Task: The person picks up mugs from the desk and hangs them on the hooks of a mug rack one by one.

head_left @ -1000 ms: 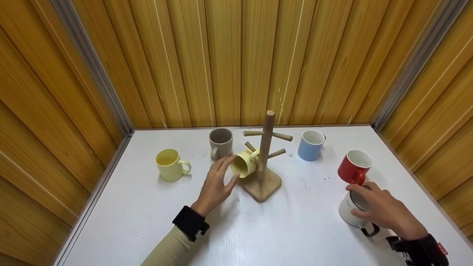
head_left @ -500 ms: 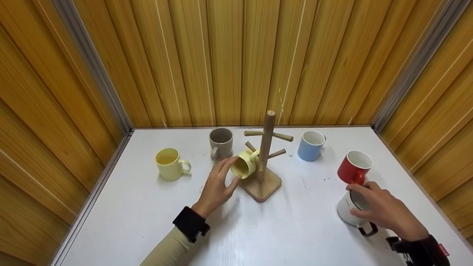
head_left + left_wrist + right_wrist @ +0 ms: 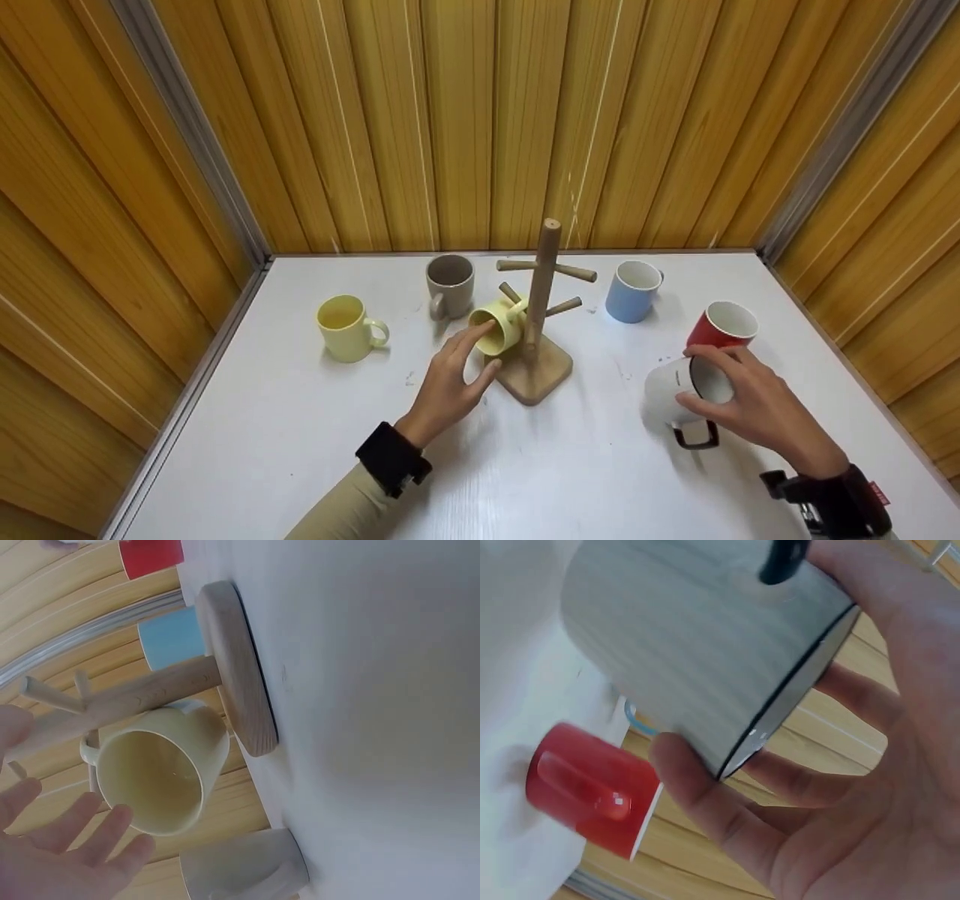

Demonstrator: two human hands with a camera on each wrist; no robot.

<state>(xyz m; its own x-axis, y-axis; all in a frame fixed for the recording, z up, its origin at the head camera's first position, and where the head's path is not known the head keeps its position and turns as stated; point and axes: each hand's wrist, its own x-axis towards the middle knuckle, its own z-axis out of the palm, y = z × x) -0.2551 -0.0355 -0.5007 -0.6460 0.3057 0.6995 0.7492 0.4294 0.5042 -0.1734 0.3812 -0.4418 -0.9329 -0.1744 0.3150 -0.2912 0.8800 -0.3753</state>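
Observation:
My right hand (image 3: 757, 401) grips a white mug (image 3: 664, 390) with a black rim and black handle by its rim. The mug is tilted, its mouth turned toward the palm; in the right wrist view fingers lie both outside and inside the rim of this white mug (image 3: 682, 637). At the centre stands a wooden mug tree (image 3: 541, 281). A pale yellow mug (image 3: 508, 319) hangs sideways on one of its lower pegs, mouth facing left. My left hand (image 3: 448, 386) is spread beside that mug, fingertips at its mouth, gripping nothing.
Another yellow mug (image 3: 346, 339) stands at the left, and a grey-brown mug (image 3: 454, 298) behind the left hand. At the back right is a blue mug (image 3: 628, 301). A red mug (image 3: 705, 331), partly hidden by the right hand, stands nearby. Wood-patterned walls (image 3: 457, 135) enclose the white table.
The right hand has moved left with the white mug, which has come up off the table and tilted further. The left hand has shifted slightly right, closer over the hanging mug's mouth.

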